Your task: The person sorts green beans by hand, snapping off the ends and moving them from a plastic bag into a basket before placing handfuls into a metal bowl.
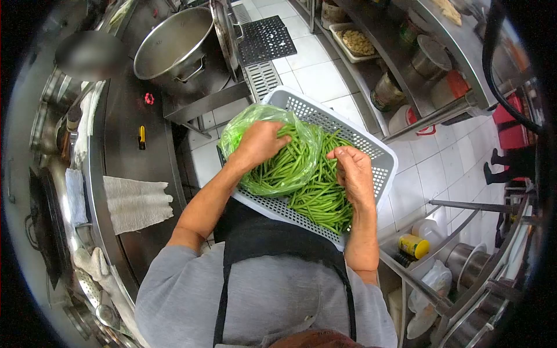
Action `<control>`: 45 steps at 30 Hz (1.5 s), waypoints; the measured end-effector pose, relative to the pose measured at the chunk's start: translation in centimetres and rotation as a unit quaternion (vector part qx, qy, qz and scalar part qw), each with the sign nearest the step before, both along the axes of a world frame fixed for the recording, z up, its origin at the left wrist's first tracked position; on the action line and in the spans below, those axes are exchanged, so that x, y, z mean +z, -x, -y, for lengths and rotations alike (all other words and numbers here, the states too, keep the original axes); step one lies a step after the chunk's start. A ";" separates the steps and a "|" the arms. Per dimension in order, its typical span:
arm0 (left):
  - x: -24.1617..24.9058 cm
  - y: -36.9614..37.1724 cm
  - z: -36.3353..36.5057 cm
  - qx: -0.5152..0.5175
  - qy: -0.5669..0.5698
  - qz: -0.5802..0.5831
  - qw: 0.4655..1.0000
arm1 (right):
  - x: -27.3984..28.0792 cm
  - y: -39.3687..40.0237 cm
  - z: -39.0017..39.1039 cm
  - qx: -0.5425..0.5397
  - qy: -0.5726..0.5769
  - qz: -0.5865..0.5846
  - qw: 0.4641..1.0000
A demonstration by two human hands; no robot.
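Green beans (316, 203) fill much of a grey perforated plastic basket (380, 153) in front of my apron. More beans lie in a clear, green-tinted plastic bag (241, 124) that sits open in the basket's left half. Above the bag's contents is my left hand (264, 142), its fingers curled inward and their tips hidden, so what they grip does not show. My right hand (354, 171) is closed over the loose beans just right of the bag, thumb against the fingers. Whatever it pinches is too small or hidden to name.
A large steel pot (177, 46) stands beyond the basket to the left. The steel counter (130, 151) at left bears a cloth (139, 203) and a yellow-handled tool (141, 138). Shelves (400, 64) run along the right, above a tiled floor (418, 156). Another person's legs (510, 165) show far right.
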State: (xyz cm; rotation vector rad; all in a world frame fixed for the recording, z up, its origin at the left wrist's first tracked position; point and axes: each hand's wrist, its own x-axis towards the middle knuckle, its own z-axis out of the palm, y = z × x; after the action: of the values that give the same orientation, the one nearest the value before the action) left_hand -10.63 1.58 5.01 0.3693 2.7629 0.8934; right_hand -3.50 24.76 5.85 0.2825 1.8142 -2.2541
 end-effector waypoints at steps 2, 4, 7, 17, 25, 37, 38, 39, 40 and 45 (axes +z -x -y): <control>-0.4 0.3 0.0 -0.026 0.024 -0.003 0.999 | -0.5 0.2 -0.2 -0.002 0.021 -0.002 1.000; -0.3 0.4 0.1 -0.054 0.048 -0.005 0.997 | -0.4 0.3 -0.3 -0.007 -0.023 -0.005 1.000; 0.6 -0.4 1.0 -0.100 -0.003 -0.095 0.990 | -0.5 0.4 -0.4 -0.008 -0.044 -0.009 0.999; 5.1 -3.9 1.9 0.062 -0.415 0.239 0.876 | -0.1 0.1 0.9 0.039 -0.102 -0.075 0.991; 3.0 -5.3 0.5 0.078 -0.412 0.303 0.856 | 0.1 -0.7 3.3 0.041 -0.299 -0.379 0.875; 1.4 -5.4 0.6 0.108 -0.421 0.326 0.839 | -0.4 -0.6 3.4 0.043 -0.340 -0.429 0.836; 1.3 -5.4 0.5 0.109 -0.446 0.336 0.822 | -0.5 -0.5 3.4 0.043 -0.340 -0.430 0.835; 1.4 -5.5 0.5 0.108 -0.447 0.336 0.822 | -0.5 -0.6 3.4 0.038 -0.353 -0.437 0.826; 1.7 -5.6 0.4 0.116 -0.455 0.362 0.805 | -0.6 -0.6 3.5 0.034 -0.365 -0.445 0.817; 1.7 -6.8 -0.8 0.085 -0.489 0.455 0.739 | -1.0 -1.2 4.6 -0.013 -0.344 -0.409 0.845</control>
State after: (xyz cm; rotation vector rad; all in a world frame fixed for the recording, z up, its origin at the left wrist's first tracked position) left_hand -3.82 2.34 6.72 -0.1832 1.2724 1.8790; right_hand -2.26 20.13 4.87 -0.6695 3.0163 -1.7271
